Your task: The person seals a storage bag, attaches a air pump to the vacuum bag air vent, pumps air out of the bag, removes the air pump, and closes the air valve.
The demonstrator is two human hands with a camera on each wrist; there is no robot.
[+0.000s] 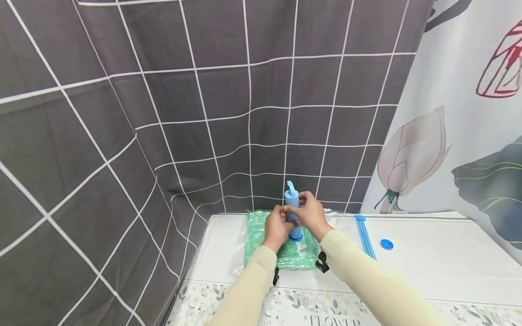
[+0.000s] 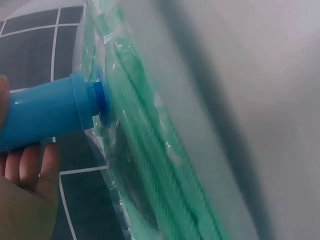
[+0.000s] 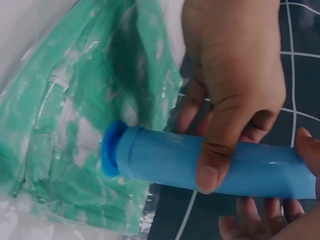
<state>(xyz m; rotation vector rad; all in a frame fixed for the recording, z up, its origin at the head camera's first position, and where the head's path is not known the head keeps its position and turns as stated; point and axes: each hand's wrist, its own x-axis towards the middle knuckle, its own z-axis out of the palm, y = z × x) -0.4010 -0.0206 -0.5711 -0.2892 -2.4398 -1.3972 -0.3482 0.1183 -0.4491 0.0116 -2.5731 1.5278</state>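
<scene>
A light-blue hand pump (image 1: 292, 200) stands upright on a clear vacuum storage bag (image 1: 261, 260) with green cloth inside. Its dark-blue base (image 3: 114, 149) meets the bag's face, and a pale-blue tab sticks up at its top. My left hand (image 1: 276, 228) grips the lower part of the barrel, thumb laid across the front. Higher up, my right hand (image 1: 311, 213) holds the barrel between thumb and fingers. In the left wrist view, the pump (image 2: 45, 112) reaches a blue ring on the bag (image 2: 145, 145).
A blue round cap (image 1: 386, 244) lies on the white table (image 1: 440, 262), right of the bag. The bag's blue zip strip (image 1: 365, 237) runs along its right side. Behind the table hangs a dark gridded curtain (image 1: 269, 90). A floral cloth (image 1: 293, 304) covers the front edge.
</scene>
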